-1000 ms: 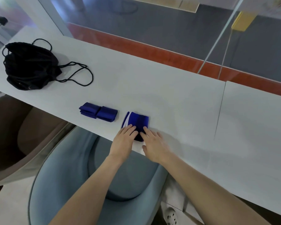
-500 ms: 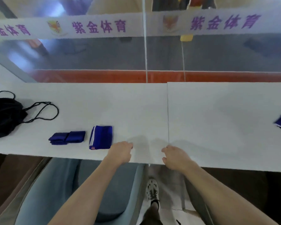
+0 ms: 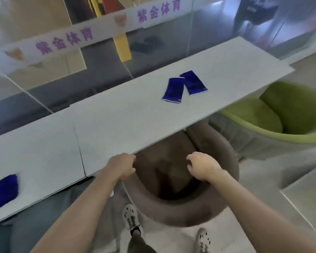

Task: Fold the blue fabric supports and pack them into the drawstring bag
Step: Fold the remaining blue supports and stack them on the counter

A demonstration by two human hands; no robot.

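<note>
Swung rightward along the table (image 3: pixel 117 125) since the earlier frame: folded support (image 3: pixel 4 189) now at left edge, two unfolded blue supports (image 3: pixel 184 86) toward far right end, left hand (image 3: pixel 121 167) and right hand (image 3: pixel 203 167) loosely curled, grasping nothing, bag out of view; likely next fetch.

Matt grey-white table (image 3: pixel 117 125), smooth. Blue cloth supports (image 3: pixel 172 90) with white trim, soft and dull. Glossy glass wall (image 3: pixel 171 52) behind, full of reflections. Brown chair (image 3: pixel 230 157) and green chair (image 3: pixel 281 125), upholstered in matt fabric.
</note>
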